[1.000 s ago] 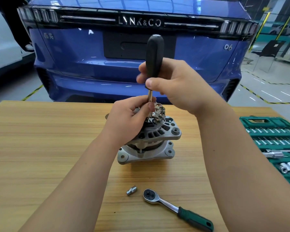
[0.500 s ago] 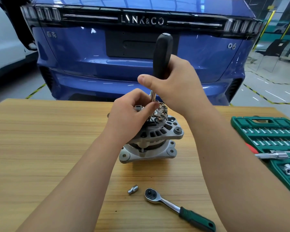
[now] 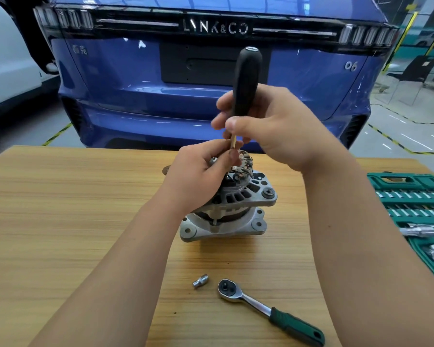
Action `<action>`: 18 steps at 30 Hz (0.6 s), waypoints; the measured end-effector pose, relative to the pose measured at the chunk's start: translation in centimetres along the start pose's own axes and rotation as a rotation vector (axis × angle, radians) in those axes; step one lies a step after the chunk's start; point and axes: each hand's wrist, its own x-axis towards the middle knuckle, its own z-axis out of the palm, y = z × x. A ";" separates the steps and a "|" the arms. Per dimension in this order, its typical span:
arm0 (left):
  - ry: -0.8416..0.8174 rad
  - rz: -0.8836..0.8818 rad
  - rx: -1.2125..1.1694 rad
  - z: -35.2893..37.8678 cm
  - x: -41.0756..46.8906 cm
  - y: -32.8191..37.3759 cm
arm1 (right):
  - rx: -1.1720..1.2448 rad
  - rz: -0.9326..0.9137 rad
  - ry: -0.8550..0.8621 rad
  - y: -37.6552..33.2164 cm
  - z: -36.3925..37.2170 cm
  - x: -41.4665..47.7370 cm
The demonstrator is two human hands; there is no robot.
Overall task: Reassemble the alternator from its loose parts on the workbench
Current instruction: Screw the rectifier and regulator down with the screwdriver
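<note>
Alternator [image 3: 231, 209] housing stands upright near the middle of the wooden workbench [image 3: 60, 221], set back from the near edge, with its flange flat on the wood and its copper-coloured rear parts facing up. The left hand [image 3: 201, 176] grips the top of the housing from the left side, fingers curled over it and the thumb lying beside the lower end of a thin metal shaft. That shaft belongs to a screwdriver [image 3: 247, 83] held almost vertical above the alternator. The right hand [image 3: 273, 128] is wrapped round the lower part of its black handle, and the tip is hidden among the parts and the left thumb. Left of the alternator the bench runs as bare wood out to the frame's left edge. In front of it, between the two forearms, a small silver socket [image 3: 201, 281] lies just beside the head of a ratchet [image 3: 268, 309], whose green grip points toward the near right. A green socket case [image 3: 411, 209] lies open at the bench's right edge, well apart from the alternator, beyond the right forearm. Past the far edge of the bench, the rear of a blue car [image 3: 186, 96] stands close.
</note>
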 end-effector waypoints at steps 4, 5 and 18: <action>0.067 -0.022 0.012 -0.1 0.1 0.0 | -0.286 0.037 0.276 0.4 1.8 0.9; 0.100 -0.023 0.004 -0.1 0.0 0.0 | -0.291 0.049 0.228 0.4 1.9 1.0; 0.088 -0.038 0.009 0.0 -0.1 -0.3 | -0.036 -0.011 -0.057 0.1 0.4 0.4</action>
